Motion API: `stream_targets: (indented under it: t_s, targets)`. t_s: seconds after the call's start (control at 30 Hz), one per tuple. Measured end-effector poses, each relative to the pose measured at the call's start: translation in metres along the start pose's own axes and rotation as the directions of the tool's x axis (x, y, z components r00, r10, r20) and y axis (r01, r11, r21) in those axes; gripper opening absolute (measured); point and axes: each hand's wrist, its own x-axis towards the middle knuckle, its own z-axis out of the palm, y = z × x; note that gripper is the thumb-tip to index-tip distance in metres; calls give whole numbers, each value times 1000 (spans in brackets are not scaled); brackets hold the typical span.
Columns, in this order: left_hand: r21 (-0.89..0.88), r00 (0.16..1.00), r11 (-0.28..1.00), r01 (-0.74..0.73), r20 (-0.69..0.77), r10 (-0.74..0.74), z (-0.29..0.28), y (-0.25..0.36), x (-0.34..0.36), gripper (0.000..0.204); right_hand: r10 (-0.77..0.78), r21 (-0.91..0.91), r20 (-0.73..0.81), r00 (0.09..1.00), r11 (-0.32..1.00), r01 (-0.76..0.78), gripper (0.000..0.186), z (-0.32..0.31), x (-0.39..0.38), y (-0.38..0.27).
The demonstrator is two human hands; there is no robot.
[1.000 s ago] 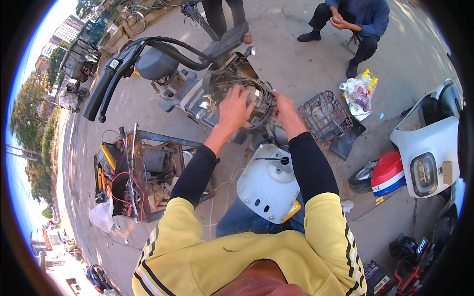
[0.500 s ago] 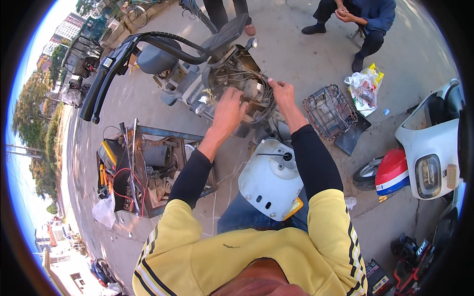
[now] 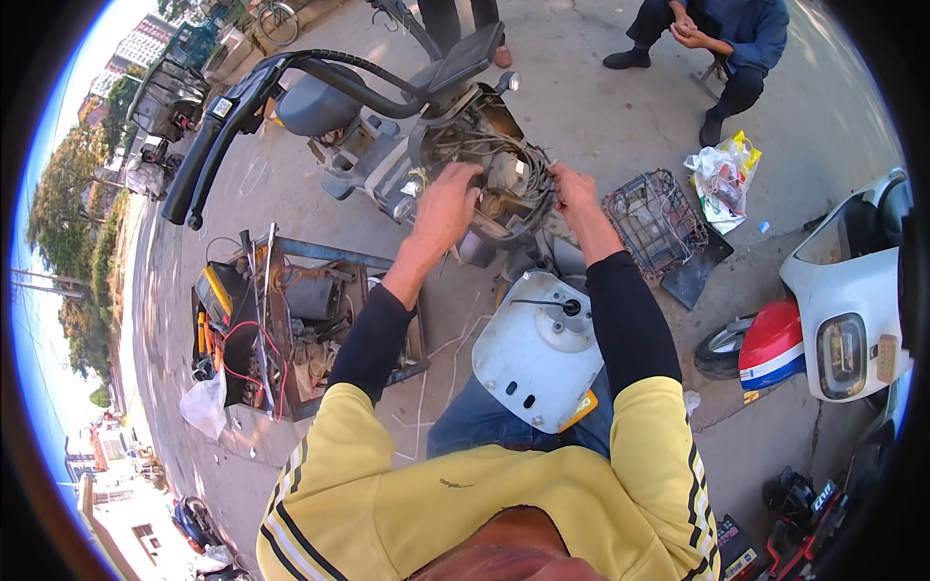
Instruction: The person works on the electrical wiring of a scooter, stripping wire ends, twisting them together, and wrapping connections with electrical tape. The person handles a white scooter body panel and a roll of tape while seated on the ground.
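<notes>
Before me stands an electric scooter with its front housing (image 3: 418,155) opened up, showing a tangle of wires (image 3: 496,145) and a greyish box-shaped part (image 3: 508,172). My left hand (image 3: 448,205) reaches in at the housing's left side, fingers curled; what they grip is hidden. At the right rim, my right hand (image 3: 575,190) pinches wires from the bundle between thumb and forefinger. A white front panel (image 3: 528,363) rests on my lap below, a short black cable coming through its round hole.
The handlebar (image 3: 199,160) juts out left. A tool crate (image 3: 291,416) stands left, a wire basket (image 3: 651,228) and plastic bag (image 3: 725,179) right. Another white scooter (image 3: 804,281) is at far right. One person (image 3: 746,44) sits ahead; another person's legs (image 3: 463,15) show behind the scooter.
My right hand has moved slightly right, drawing the wires toward the housing's rim; more of the box-shaped part shows. My left hand stays at nearly the same place. The whole view has shifted slightly.
</notes>
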Motion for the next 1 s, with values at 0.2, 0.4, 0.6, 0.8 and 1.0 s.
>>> stream_targets:
  t_s: [0.2, 0.4, 0.6, 0.8, 1.0]
  targets:
    - [-9, 1000, 1000, -16, 6, 16, 1, -9, 1, 28, -1, -42, 15, 1000, 999, 1, 20, -4, 4, 3]
    - [-44, 995, 996, 76, 70, -73, 5, -12, -6, 27, -151, -149, -4, 988, 978, 149, 19, -2, 15, 12]
    - [-9, 999, 1000, 21, 30, -21, 13, -6, -7, 30, -208, -239, 6, 978, 949, 204, 24, -4, 39, 21]
    - [-30, 998, 999, 43, 48, -41, 18, -15, -10, 28, -161, -184, 34, 986, 969, 165, 33, -2, 14, 13]
    - [-48, 998, 998, 42, 57, -39, 21, -4, -5, 28, -298, -171, -22, 954, 942, 290, 37, 5, 15, 11]
